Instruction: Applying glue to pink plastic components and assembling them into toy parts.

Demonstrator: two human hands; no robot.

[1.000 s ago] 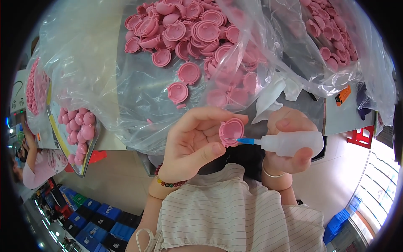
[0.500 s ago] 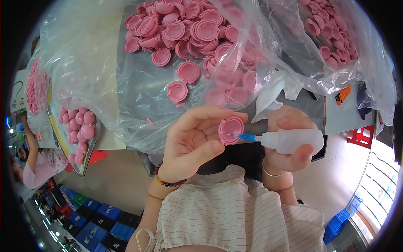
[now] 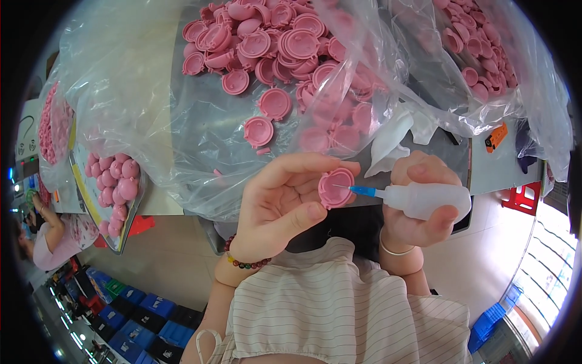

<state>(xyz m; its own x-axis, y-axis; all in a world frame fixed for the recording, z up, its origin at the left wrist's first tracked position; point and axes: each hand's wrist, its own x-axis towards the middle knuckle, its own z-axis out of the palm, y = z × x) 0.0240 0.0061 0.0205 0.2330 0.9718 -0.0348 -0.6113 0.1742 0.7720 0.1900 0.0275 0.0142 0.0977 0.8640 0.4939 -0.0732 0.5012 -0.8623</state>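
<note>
A round pink cap meets the needle tip of a squeeze bottle.

The left hand (image 3: 285, 206) pinches the small moulded pink cap (image 3: 336, 187) between thumb and fingertips, its ribbed hollow turned toward the right hand (image 3: 418, 203), whose fingers are wrapped around a soft translucent white bottle (image 3: 427, 200) with a blue nozzle and thin metal needle touching the cap. Behind lie crinkled clear plastic bags (image 3: 182, 121) of matching glossy pink caps; an orange tag (image 3: 496, 137) lies far right.

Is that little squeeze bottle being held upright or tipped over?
Tipped on its side. The squeeze bottle lies about level in the right hand, its blue nozzle pointing sideways at the pink cap held by the left hand.
</note>
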